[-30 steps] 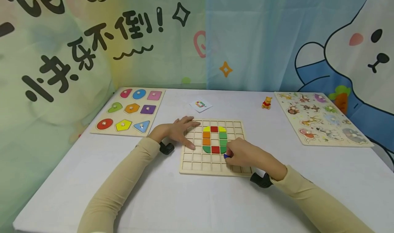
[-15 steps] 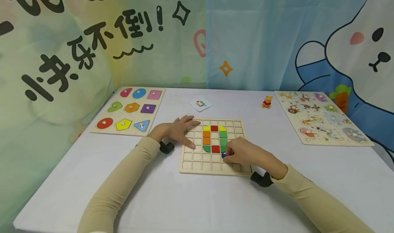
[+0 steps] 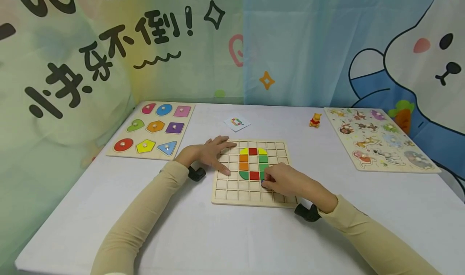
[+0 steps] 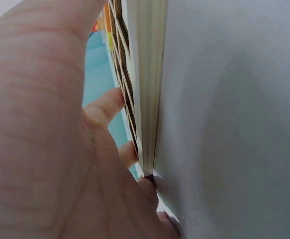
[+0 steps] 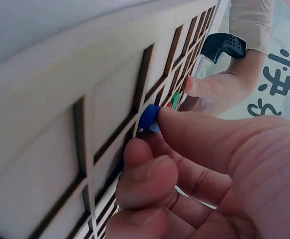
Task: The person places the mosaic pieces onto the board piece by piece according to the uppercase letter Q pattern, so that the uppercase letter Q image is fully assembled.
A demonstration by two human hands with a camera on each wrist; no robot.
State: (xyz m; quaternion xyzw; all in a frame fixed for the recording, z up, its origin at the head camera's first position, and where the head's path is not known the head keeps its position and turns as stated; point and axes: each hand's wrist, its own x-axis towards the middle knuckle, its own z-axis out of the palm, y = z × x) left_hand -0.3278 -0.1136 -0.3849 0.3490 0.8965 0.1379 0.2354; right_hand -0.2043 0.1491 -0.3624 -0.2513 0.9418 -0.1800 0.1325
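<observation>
A wooden grid board (image 3: 232, 196) lies on the table with red, orange, yellow and green tiles set as a ring in its cells. My right hand (image 3: 287, 179) pinches a small blue tile (image 5: 148, 117) between thumb and fingers. That tile touches the grid just below the ring's lower right corner, mostly hidden by the fingertips in the head view. My left hand (image 3: 208, 154) rests on the board's left edge, thumb and fingers spread; in the left wrist view its fingertips (image 4: 116, 98) touch the gridded face.
Behind the board lies a white card (image 3: 237, 124) with a coloured ring pattern. A shape puzzle (image 3: 154, 137) sits at the back left, an animal puzzle (image 3: 381, 141) at the right. A small bear figurine (image 3: 315, 120) stands near the animal puzzle.
My right hand has shifted slightly left with the blue tile, which now sits lower against the grid and shows less. The left hand has stayed in place.
</observation>
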